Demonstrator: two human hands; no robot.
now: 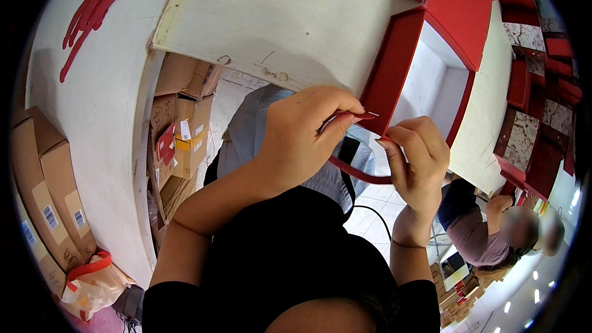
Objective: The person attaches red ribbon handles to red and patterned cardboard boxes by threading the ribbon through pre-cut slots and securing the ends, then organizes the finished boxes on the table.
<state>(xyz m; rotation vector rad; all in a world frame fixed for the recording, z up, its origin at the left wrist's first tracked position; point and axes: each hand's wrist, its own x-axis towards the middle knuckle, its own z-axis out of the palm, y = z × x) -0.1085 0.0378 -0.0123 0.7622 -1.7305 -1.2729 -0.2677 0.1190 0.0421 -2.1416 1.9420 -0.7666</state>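
A red ribbon [364, 177] hangs in a loop between my two hands. My left hand [308, 129] is closed, pinching an end of it between thumb and forefinger beside the near edge of a red box [394, 65]. My right hand [420, 154] is closed too, fingertips and thumb pressed together at the box's near corner. The ribbon's other end runs behind this hand's palm; what its fingertips pinch is too small to make out. The box stands open on a white table [296, 31], showing a white inside, with its red lid [456, 12] raised on the far right.
More red ribbon [92, 15] lies along the table's far side and far left. Cardboard boxes [55, 203] stand at the left, others [188, 123] beneath the table. Stacked red boxes [542, 98] fill the right edge. Another person [478, 234] works at the lower right.
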